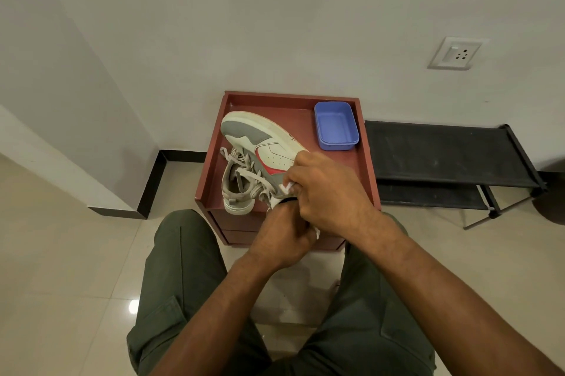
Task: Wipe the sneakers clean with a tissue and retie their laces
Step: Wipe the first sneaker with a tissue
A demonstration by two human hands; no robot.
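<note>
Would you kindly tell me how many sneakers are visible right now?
1: a white, grey and red sneaker lies on its side on the red-brown wooden stand, beside the blue plastic tub. A second may be out of view.

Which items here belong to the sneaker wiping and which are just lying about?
In use: sneaker, its loose laces, tissue, right hand, left hand.

Lying about: blue tub, black rack, wall socket.
</note>
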